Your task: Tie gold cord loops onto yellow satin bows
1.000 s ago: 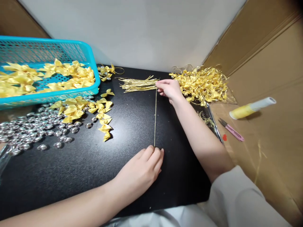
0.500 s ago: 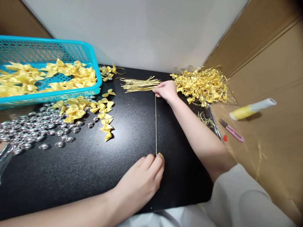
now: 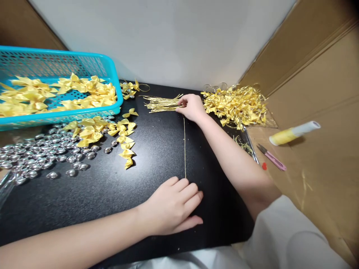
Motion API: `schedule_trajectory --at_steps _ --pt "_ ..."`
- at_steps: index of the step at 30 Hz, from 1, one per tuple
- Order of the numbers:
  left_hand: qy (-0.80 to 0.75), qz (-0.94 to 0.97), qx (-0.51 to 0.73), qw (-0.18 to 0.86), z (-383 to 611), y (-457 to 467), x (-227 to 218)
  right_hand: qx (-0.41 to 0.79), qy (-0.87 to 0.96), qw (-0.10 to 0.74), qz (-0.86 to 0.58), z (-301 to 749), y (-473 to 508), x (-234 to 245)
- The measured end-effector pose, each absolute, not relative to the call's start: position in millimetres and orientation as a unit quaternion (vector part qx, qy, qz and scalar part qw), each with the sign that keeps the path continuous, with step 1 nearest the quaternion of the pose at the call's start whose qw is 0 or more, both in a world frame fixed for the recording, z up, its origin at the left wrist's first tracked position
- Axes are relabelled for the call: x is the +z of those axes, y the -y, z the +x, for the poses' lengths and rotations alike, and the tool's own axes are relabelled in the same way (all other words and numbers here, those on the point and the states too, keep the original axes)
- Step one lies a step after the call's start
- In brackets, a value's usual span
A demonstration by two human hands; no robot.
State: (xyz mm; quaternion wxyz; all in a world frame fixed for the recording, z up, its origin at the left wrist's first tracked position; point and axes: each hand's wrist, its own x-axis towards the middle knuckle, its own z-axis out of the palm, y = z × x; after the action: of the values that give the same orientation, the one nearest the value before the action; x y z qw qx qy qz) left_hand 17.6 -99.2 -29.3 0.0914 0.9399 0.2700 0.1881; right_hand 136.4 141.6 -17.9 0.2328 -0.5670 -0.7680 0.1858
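Note:
My left hand [image 3: 176,205] lies palm down on the black tabletop, its fingers stretched out and the thumb apart. A single gold cord [image 3: 184,149] runs away from under its fingertips, slightly wavy. At the cord's far end, my right hand [image 3: 192,106] is curled over the right tips of a bundle of gold cords [image 3: 161,104]. Its thumb and forefinger close around cord ends there; exactly how many is hidden. Yellow ribbon bows [image 3: 125,140] lie in a row left of the single cord.
A turquoise basket [image 3: 119,97] of yellow bows stands at the left. Silver beads [image 3: 61,149] spread in front of it. Finished-looking yellow bow loops [image 3: 238,106] are heaped at the back right. Pink-handled snips [image 3: 273,158] and a white-and-yellow tube [image 3: 294,132] lie on cardboard to the right.
My left hand has loosened from a closed grip on the cord's near end and now lies spread. My right hand has let go of the cord's far end and shifted left onto the bundle.

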Motion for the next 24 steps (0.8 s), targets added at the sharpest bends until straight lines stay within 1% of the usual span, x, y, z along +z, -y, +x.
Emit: schedule_trajectory --at_steps 5,8,13,17,24 --pt "-0.250 0.928 0.248 0.124 13.9 95.4 -33.8 0.103 0.855 0.120 -0.494 123.6 -149.3 -11.3" --pt "-0.250 0.925 0.247 0.147 14.1 95.2 -34.7 0.069 0.879 0.086 -0.464 117.8 -152.0 -8.9" --pt "-0.245 0.919 0.257 0.171 14.2 94.7 -36.3 0.033 0.897 0.092 -0.431 119.4 -152.1 -10.8" --pt "-0.235 0.916 0.274 0.175 13.7 93.1 -40.8 0.035 0.888 0.115 -0.444 122.8 -153.8 -13.0" --pt "-0.244 0.911 0.277 0.182 15.2 93.0 -40.0 0.043 0.875 0.128 -0.466 123.9 -152.2 -8.2"
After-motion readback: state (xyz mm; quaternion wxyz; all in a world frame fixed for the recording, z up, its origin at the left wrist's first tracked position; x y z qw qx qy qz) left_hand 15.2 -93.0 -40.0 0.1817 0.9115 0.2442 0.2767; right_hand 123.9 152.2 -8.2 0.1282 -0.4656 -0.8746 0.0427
